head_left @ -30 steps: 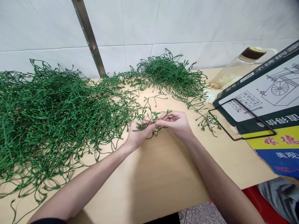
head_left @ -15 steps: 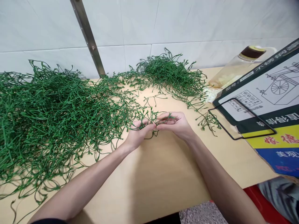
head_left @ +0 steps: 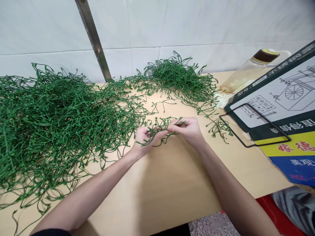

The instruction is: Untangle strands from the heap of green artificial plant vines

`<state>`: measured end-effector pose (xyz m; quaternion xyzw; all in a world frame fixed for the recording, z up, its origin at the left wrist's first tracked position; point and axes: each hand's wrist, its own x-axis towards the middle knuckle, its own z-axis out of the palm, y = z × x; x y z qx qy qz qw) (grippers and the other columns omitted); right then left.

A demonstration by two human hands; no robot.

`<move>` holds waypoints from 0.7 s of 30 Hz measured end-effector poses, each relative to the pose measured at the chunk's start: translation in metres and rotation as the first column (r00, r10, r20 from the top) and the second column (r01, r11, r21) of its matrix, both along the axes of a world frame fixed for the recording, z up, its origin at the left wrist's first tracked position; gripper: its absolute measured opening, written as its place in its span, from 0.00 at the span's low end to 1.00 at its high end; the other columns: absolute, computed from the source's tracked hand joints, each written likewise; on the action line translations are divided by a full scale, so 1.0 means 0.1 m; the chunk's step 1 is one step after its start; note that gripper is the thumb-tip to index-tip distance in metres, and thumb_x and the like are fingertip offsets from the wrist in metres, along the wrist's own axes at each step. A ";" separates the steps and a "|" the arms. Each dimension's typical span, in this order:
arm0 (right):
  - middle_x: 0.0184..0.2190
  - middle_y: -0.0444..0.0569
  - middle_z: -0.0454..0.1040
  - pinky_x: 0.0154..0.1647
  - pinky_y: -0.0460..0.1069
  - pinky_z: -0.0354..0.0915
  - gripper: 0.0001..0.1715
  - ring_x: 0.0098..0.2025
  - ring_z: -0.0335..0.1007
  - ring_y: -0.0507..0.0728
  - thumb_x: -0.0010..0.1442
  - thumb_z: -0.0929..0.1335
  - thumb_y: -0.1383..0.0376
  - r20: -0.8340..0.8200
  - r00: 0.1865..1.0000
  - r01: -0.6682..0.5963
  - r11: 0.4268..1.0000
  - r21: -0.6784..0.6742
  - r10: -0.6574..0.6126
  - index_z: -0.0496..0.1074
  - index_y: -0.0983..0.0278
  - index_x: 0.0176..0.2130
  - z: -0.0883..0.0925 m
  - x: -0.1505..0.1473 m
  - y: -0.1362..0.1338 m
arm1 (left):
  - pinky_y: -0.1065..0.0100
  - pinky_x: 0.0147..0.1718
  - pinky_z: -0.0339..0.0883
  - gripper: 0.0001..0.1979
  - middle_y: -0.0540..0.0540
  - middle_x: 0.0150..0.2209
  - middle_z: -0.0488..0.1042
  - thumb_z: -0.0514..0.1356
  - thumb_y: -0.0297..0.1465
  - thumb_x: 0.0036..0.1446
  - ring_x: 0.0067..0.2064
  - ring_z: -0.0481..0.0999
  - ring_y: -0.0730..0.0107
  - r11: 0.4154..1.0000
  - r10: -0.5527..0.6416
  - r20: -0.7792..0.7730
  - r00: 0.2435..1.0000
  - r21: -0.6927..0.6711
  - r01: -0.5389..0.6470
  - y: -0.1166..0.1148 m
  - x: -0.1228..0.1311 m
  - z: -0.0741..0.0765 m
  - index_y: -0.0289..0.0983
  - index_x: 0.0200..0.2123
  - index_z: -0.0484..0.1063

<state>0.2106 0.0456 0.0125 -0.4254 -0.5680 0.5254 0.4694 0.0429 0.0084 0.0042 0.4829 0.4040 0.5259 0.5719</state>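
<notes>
Several thin green plastic stems (head_left: 161, 124) with small forked tips are held between my two hands, over the middle of the table. My left hand (head_left: 145, 139) is closed around the stems, its thumb pointing right. My right hand (head_left: 188, 129) pinches stems between thumb and fingers, close to the left thumb. A wide, tangled heap of the same green stems (head_left: 56, 121) spreads over the left of the table. A smaller heap of green stems (head_left: 179, 77) lies behind my hands near the wall.
A printed cardboard box (head_left: 292, 105) stands on the right, with a black wire frame (head_left: 268, 144) in front. Behind it a clear bottle (head_left: 242, 73) with a dark cap leans over. A metal post (head_left: 94, 41) runs up the tiled wall. The table (head_left: 177, 183) ends near my forearms.
The stems between my hands have shifted, and some now lie across my left thumb. My right hand has moved very slightly. The heaps are unchanged.
</notes>
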 end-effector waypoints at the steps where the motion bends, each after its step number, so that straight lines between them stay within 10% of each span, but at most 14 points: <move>1: 0.19 0.47 0.77 0.28 0.50 0.74 0.15 0.23 0.72 0.54 0.37 0.81 0.57 0.002 1.000 -0.003 1.000 -0.003 0.003 0.79 0.63 0.21 0.00 -0.01 0.00 | 0.65 0.38 0.72 0.12 0.46 0.31 0.81 0.70 0.39 0.47 0.35 0.79 0.64 1.000 0.000 -0.009 1.000 0.008 0.000 0.00 0.00 -0.01 0.36 0.28 0.80; 15: 0.26 0.48 0.77 0.32 0.52 0.70 0.12 0.31 0.71 0.55 0.41 0.81 0.58 0.050 0.977 -0.210 0.968 0.135 0.205 0.82 0.59 0.27 0.01 0.03 -0.01 | 0.69 0.25 0.60 0.20 0.52 0.15 0.65 0.69 0.41 0.47 0.23 0.64 0.76 0.998 -0.020 -0.031 0.999 -0.055 0.018 0.03 -0.03 -0.07 0.37 0.13 0.69; 21: 0.23 0.48 0.77 0.33 0.52 0.70 0.11 0.31 0.72 0.57 0.41 0.80 0.57 0.039 0.996 -0.082 0.988 0.132 0.077 0.81 0.60 0.24 -0.03 0.02 0.00 | 0.65 0.40 0.71 0.13 0.47 0.29 0.80 0.67 0.41 0.50 0.35 0.77 0.66 0.998 -0.028 -0.020 0.999 0.048 0.029 0.01 -0.02 -0.06 0.37 0.26 0.80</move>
